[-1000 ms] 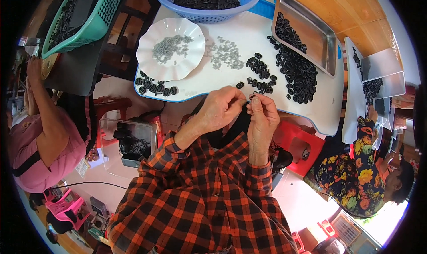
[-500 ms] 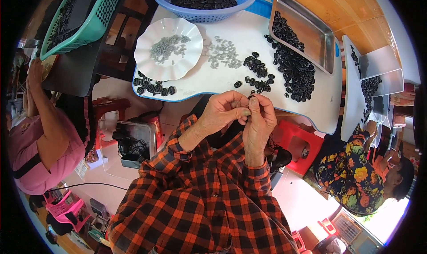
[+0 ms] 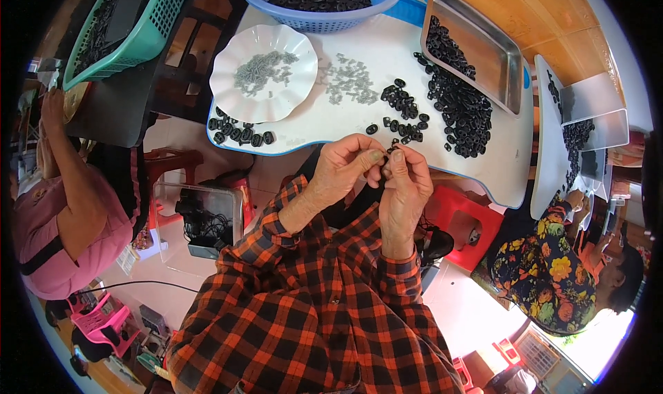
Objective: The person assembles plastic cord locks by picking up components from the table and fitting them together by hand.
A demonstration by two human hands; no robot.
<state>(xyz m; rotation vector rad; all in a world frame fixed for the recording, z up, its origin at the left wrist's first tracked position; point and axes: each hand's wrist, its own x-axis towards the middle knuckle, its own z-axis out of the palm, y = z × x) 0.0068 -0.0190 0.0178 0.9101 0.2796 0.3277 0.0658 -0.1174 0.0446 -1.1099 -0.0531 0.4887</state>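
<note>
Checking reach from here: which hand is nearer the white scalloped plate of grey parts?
Left. The left hand sits just below and right of the white plate; the right hand is farther right, beyond the left.

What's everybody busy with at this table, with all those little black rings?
A person in a plaid shirt pinches a small black ring between the left hand and right hand at the edge of a white table. Loose black rings lie spread there, beside a white plate of small grey pieces, a metal tray and a blue basket. Two other people sit nearby.
</note>
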